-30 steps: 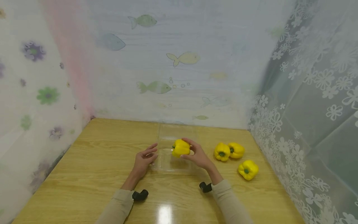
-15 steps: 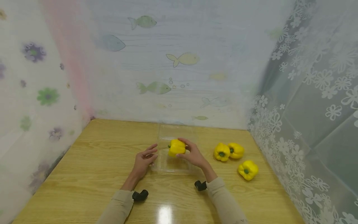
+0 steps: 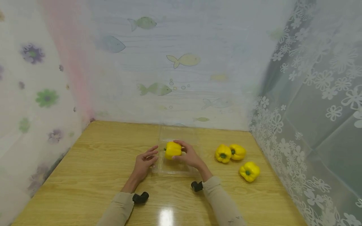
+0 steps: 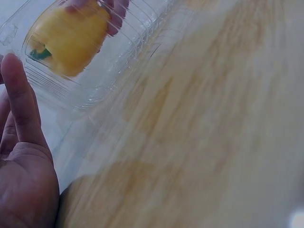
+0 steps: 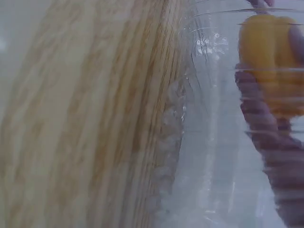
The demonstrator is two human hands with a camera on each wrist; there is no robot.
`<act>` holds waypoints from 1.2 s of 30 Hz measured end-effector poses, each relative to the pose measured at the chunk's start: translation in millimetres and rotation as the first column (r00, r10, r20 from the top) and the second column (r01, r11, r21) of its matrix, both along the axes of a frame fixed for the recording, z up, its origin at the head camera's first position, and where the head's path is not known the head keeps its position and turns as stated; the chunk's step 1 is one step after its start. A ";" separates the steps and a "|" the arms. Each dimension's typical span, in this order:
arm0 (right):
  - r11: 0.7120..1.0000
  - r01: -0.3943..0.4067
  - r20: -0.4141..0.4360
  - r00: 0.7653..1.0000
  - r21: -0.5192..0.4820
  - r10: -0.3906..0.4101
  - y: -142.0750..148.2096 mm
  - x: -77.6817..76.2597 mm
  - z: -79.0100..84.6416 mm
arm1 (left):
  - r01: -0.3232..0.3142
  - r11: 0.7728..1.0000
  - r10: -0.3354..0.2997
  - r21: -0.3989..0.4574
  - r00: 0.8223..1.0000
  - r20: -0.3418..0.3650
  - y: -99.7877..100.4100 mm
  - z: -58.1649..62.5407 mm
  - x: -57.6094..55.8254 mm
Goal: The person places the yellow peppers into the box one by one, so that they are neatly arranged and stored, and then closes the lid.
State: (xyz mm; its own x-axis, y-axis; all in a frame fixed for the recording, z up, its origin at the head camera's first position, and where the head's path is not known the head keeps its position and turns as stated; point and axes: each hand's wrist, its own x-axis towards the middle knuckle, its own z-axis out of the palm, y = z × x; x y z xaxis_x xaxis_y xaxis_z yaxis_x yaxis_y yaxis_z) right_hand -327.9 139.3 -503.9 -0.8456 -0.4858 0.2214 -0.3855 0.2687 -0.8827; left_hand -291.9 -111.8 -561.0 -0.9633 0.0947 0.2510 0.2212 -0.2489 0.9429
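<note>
My right hand [image 3: 191,157] grips a yellow bell pepper [image 3: 173,151] between thumb and fingers, its green stem turned left. The pepper is in the left part of a clear plastic clamshell box [image 3: 185,169], whose lid [image 3: 178,133] lies back toward the wall. In the left wrist view the pepper [image 4: 71,40] shows through the box's ribbed side. My left hand [image 3: 143,163] is at the box's left side, fingers extended with their tips right at the wall. Through the clear plastic in the right wrist view, the pepper [image 5: 268,47] and the gripping fingers appear.
To the right of the box, two yellow bell peppers [image 3: 223,153] [image 3: 238,152] lie side by side. Another yellow bell pepper [image 3: 249,171] lies nearer the table's right edge. A printed curtain [image 3: 181,94] hangs behind the wooden table [image 3: 107,163], with more curtains at both sides.
My right hand has carried the bell pepper leftward within the box, toward my left hand. The left hand and the three other peppers have stayed in place.
</note>
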 end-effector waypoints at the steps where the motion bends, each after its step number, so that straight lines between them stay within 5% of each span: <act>1: 1.000 -0.008 0.001 1.000 -0.001 0.008 -1.0 0.1 1.5 | 0.001 1.000 -0.001 -0.002 1.000 0.000 -0.4 -0.3 -0.2; 7: 0.999 -0.048 -0.015 0.999 0.004 0.048 -8.2 -2.3 7.2 | -0.005 1.000 0.005 -0.017 1.000 0.000 -1.1 -1.0 -1.6; 17: 0.996 -0.010 0.052 0.999 0.083 0.006 -14.0 -8.1 -12.3 | -0.013 1.000 0.013 -0.008 1.000 0.005 -1.3 0.0 -0.8; 29: 0.991 -0.107 0.098 0.990 0.079 0.100 -15.0 -2.4 -6.5 | -0.016 1.000 0.016 0.007 1.000 0.004 -1.7 0.0 -0.3; 36: 0.996 -0.066 0.157 0.986 0.057 0.057 -14.0 -4.1 -10.9 | -0.019 1.000 0.019 -0.005 1.000 -0.001 -1.7 -1.2 -1.4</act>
State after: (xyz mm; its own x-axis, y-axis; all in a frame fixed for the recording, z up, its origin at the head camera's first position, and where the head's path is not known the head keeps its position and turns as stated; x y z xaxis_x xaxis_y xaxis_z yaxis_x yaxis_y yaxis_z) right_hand -332.0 125.3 -514.9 -0.8353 -0.5467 0.0580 -0.2629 0.3047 -0.9154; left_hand -293.2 -113.5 -562.2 -0.9647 0.0778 0.2515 0.2268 -0.2397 0.9440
